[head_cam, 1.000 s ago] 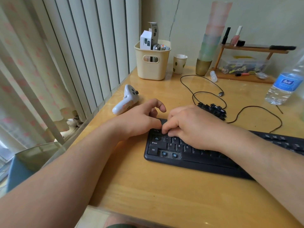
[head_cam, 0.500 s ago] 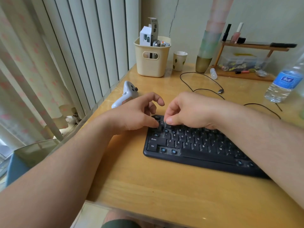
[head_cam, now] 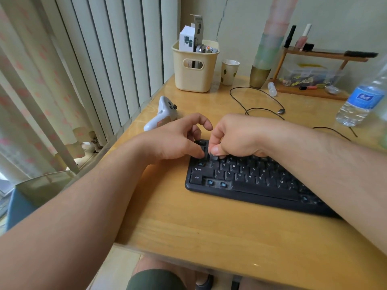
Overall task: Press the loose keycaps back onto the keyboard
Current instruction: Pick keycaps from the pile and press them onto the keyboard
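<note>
A black keyboard (head_cam: 251,181) lies at an angle on the wooden desk (head_cam: 188,227). Blue bare switch stems (head_cam: 215,183) show in its bottom row beside Ctrl, and one more (head_cam: 201,164) above Shift. My right hand (head_cam: 236,137) hovers over the top-left keys with fingers curled, thumb and fingertips pinching a dark keycap (head_cam: 213,156) down onto the board. My left hand (head_cam: 178,141) sits beside it, its thumb resting on the keyboard's left edge and its index finger arched above. Any pile of loose keycaps is hidden behind my right wrist.
A white handheld controller (head_cam: 161,114) lies left of the hands. At the back stand a cream basket (head_cam: 194,68), a paper cup (head_cam: 229,71), stacked tumblers (head_cam: 266,55), a wooden shelf (head_cam: 314,59) and a water bottle (head_cam: 360,101). Black cable (head_cam: 261,101) loops behind the keyboard.
My right hand has moved from the lower-left letter keys up to the top-left corner and now covers the keycap pile behind the keyboard. My left hand has stayed at the left edge.
</note>
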A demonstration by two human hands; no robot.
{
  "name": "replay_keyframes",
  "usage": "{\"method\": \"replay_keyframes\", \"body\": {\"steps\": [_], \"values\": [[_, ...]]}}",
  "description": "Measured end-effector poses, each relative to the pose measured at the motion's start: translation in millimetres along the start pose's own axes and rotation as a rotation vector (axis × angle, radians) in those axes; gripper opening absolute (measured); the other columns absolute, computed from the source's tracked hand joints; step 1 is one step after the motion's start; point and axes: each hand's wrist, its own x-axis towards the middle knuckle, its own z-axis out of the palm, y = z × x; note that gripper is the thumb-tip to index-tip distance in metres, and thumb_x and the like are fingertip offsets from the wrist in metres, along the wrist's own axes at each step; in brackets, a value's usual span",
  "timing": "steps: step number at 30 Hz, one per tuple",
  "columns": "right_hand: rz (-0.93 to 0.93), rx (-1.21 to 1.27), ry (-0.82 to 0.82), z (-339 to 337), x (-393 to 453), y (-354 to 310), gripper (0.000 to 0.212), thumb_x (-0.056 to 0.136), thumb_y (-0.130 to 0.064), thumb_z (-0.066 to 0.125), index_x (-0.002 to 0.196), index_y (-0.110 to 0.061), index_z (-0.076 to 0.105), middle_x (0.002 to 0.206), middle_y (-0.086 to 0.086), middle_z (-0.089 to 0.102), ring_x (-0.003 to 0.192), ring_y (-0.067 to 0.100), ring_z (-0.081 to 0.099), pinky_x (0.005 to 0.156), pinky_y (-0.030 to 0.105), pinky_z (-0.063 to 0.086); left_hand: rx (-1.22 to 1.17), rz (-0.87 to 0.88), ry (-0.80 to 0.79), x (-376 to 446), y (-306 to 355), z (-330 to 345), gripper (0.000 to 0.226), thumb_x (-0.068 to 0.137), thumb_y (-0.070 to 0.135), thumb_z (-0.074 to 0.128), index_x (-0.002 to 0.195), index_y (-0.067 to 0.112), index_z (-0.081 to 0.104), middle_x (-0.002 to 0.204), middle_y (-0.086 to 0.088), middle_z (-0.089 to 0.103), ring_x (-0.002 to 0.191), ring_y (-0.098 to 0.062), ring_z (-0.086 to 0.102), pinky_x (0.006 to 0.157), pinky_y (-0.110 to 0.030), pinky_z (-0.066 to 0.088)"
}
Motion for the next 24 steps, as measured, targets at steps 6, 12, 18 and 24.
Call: {"method": "replay_keyframes", "body": {"steps": [6, 12, 18, 24], "values": [[0.003, -0.04, 0.011, 3.1, -1.1, -3.0, 0.012, 0.095, -0.028, 0.073, 0.083, -0.029, 0.077, 0.088, -0.007, 0.073, 0.091, 0.022, 0.071, 0.082, 0.039, 0.061, 0.007, 0.004, -0.011, 0.2, 0.4, -0.3, 0.056, 0.081, 0.0, 0.077, 0.123, 0.031, 0.058, 0.097, 0.002, 0.051, 0.078, -0.011, 0.051, 0.074, -0.028, 0.047], [0.002, -0.039, 0.052, 3.6, -1.6, -2.9, 0.01, 0.093, -0.027, 0.076, 0.083, -0.028, 0.077, 0.092, -0.005, 0.071, 0.089, 0.017, 0.067, 0.077, 0.034, 0.058, -0.015, 0.0, -0.017, -1.3, 1.7, -0.5, 0.056, 0.081, -0.001, 0.077, 0.123, 0.03, 0.058, 0.099, 0.0, 0.049, 0.078, -0.011, 0.05, 0.066, -0.021, 0.049], [-0.004, -0.138, 0.092, 5.7, -2.8, -5.9, 0.011, 0.09, -0.029, 0.08, 0.081, -0.031, 0.074, 0.092, -0.008, 0.068, 0.084, 0.014, 0.065, 0.065, 0.029, 0.05, -0.018, 0.005, -0.009, -1.9, 2.7, 1.2, 0.054, 0.08, -0.002, 0.077, 0.12, 0.03, 0.059, 0.099, -0.001, 0.05, 0.076, -0.01, 0.051, 0.067, -0.022, 0.049], [-0.031, -0.213, 0.087, 4.1, -4.4, -10.2, 0.012, 0.09, -0.028, 0.079, 0.081, -0.029, 0.071, 0.094, -0.01, 0.067, 0.081, 0.008, 0.058, 0.058, 0.026, 0.038, -0.014, 0.005, -0.007, -2.9, 3.4, 1.5, 0.053, 0.08, -0.002, 0.077, 0.119, 0.029, 0.059, 0.098, -0.002, 0.05, 0.079, -0.014, 0.05, 0.071, -0.027, 0.048]]}}
